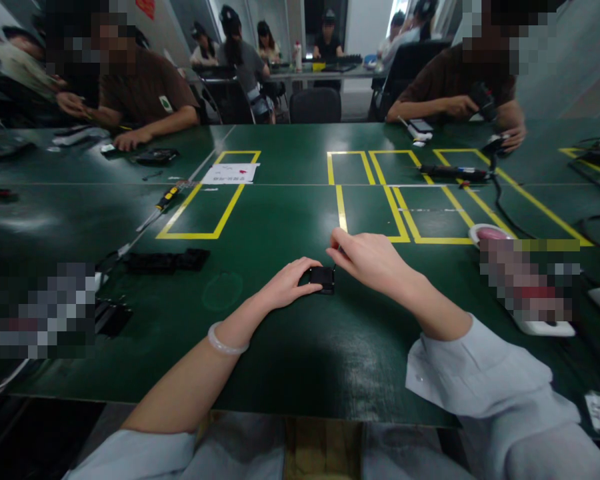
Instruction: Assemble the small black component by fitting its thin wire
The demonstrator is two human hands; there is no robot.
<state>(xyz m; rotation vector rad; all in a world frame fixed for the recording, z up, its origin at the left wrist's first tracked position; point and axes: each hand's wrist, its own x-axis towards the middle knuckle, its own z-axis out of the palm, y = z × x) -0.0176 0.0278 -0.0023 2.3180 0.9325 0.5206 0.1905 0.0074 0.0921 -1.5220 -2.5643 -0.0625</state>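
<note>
A small black box-shaped part with a flat top rests on the green table in front of me. My left hand grips it from the left, thumb along the near side and fingers along the far side. At its right edge, my right hand is closed in a pinch just above the table. Something thin and dark seems to run down from those fingertips to the part's corner, too small to name. The part's underside is hidden.
Yellow tape outlines mark the green table. Left lie black strip-shaped parts and a yellow-black tool. Right are a black stick-like tool with a cable and a blurred white-edged object. Two people work opposite.
</note>
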